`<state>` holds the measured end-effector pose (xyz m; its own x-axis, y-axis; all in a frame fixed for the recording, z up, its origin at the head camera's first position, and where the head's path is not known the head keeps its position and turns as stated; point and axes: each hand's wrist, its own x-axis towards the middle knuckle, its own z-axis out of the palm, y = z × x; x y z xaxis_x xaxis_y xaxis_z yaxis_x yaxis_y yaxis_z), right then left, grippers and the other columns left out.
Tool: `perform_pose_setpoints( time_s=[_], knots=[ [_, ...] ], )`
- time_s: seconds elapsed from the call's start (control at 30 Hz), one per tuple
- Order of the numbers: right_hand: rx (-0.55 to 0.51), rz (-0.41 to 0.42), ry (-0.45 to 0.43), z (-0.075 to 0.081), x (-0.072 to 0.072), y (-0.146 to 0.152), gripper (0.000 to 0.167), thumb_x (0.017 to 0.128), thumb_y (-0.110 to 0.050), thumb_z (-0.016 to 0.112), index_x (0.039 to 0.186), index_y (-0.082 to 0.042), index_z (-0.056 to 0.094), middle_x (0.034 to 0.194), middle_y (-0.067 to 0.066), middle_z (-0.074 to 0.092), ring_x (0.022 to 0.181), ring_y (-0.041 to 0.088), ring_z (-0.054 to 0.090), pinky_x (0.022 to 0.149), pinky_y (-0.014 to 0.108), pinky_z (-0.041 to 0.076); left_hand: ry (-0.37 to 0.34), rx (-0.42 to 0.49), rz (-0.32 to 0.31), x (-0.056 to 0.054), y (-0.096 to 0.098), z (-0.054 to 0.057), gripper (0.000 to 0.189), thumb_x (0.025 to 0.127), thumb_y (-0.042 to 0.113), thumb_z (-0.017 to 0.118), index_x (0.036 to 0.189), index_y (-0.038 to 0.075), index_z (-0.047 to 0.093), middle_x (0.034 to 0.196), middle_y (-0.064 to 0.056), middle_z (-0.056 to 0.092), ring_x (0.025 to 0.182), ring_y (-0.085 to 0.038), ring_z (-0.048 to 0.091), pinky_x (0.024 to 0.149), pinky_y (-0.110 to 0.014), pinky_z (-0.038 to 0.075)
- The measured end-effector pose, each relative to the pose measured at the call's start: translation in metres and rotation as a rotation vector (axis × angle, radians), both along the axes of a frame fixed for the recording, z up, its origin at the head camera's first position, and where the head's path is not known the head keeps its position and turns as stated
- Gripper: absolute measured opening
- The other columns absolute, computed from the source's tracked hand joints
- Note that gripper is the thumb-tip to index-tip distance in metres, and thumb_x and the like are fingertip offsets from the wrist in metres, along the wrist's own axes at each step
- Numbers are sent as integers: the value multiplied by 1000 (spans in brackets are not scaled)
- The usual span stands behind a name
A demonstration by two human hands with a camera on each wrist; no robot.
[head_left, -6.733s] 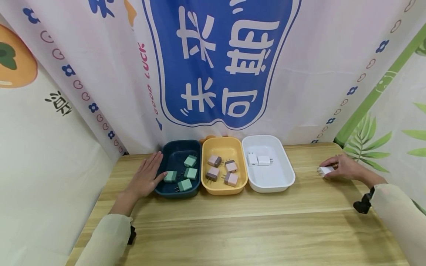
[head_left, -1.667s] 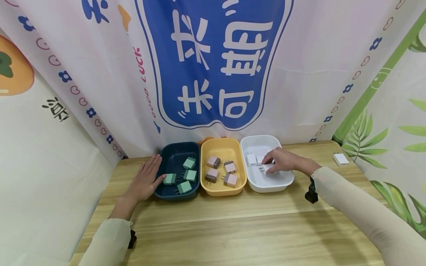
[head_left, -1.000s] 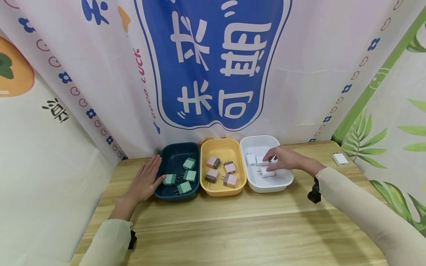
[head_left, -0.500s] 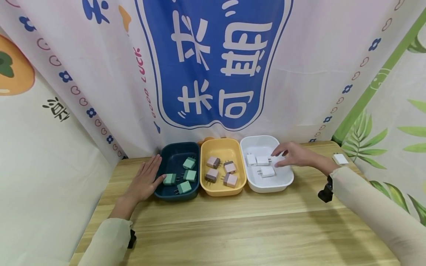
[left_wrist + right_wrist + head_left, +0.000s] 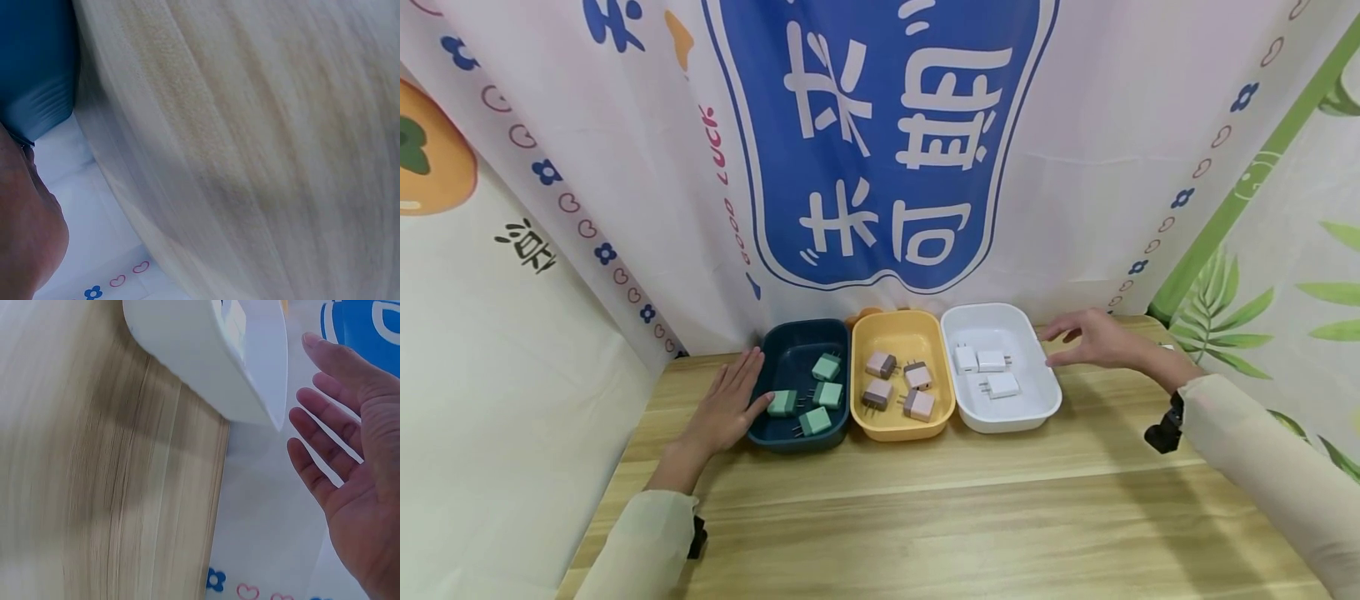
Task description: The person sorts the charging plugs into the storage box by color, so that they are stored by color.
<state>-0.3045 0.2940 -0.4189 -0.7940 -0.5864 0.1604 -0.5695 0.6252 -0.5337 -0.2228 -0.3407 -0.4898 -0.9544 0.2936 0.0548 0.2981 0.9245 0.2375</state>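
Observation:
My left hand (image 5: 722, 408) rests along the left side of the dark blue tray (image 5: 786, 354), fingers straight and thumb over its rim. Green wall chargers (image 5: 814, 422), several of them, lie in that tray. In the head view my right hand (image 5: 1101, 340) holds nothing and hovers at the right rim of the white tray (image 5: 1026, 404). Its thumb and fingers are spread apart, as the right wrist view also shows. Inside the white tray are three white wall chargers (image 5: 1002, 385). Another white charger (image 5: 1166, 346) lies at the table's far right, mostly hidden behind my right wrist.
Between the other two trays stands a yellow tray (image 5: 898, 331) with several pink-and-brown chargers (image 5: 919, 405). All three line the back of the wooden table (image 5: 880, 517), against a printed cloth (image 5: 1045, 200).
My right hand has brought a white charger from the table's right into the white tray, released it, and drawn back rightward over the rim. My left hand has stayed on the blue tray.

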Motion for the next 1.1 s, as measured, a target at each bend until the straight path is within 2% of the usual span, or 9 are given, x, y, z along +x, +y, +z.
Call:
perform_pose_setpoints(
  time_s=[0.13, 0.3, 0.57, 0.83, 0.93, 1.03, 1.1],
  knots=[
    [4, -18, 16, 2, 0, 13, 30, 81, -12, 93, 108, -5, 82, 109, 9, 79, 102, 31, 73, 87, 47, 63, 4, -2, 0, 1, 0, 0, 78, 114, 48, 39, 169, 1, 10, 178, -19, 4, 165, -35, -2, 130, -63, 3],
    [40, -65, -25, 4, 1, 31, 34, 84, -21, 92, 114, -9, 81, 117, 8, 78, 110, 32, 72, 94, 49, 61, 18, 15, -2, 1, -1, -2, 79, 114, 49, 38, 169, 1, 10, 178, -19, 5, 165, -35, -1, 130, -64, 4],
    [32, -49, -57, 4, 4, 54, 34, 85, -13, 90, 117, -7, 80, 120, 11, 78, 115, 32, 70, 95, 51, 61, 30, 20, -15, 1, -5, -7, 80, 114, 51, 37, 169, 1, 10, 177, -20, 6, 164, -40, 3, 129, -65, 5],
    [68, -88, -84, -3, 4, 84, 38, 86, -19, 90, 122, -12, 78, 128, 12, 75, 117, 5, 64, 99, 53, 58, 62, 51, -26, 1, -3, -9, 78, 113, 50, 39, 169, 1, 13, 177, -19, 8, 165, -35, 1, 130, -64, 5],
    [84, -110, -93, -6, 5, 94, 40, 86, -19, 89, 124, -10, 77, 131, 15, 73, 120, 12, 64, 101, 55, 56, 60, 51, -22, 1, -2, -8, 78, 113, 49, 40, 169, 1, 13, 178, -19, 8, 165, -36, 2, 130, -64, 5],
    [94, -131, -110, -8, 4, 103, 42, 87, -17, 89, 126, -8, 76, 135, 19, 71, 124, 27, 64, 102, 57, 55, 58, 47, -17, 0, -2, -8, 78, 113, 49, 40, 169, 1, 13, 178, -18, 8, 164, -38, 3, 130, -64, 4],
    [101, -144, -115, -9, 4, 109, 43, 87, -17, 89, 127, -6, 76, 136, 20, 70, 124, 36, 64, 97, 52, 58, 58, 39, -17, 0, -2, -7, 79, 113, 49, 40, 169, 1, 13, 177, -19, 9, 164, -40, 5, 130, -64, 5]
  ],
)
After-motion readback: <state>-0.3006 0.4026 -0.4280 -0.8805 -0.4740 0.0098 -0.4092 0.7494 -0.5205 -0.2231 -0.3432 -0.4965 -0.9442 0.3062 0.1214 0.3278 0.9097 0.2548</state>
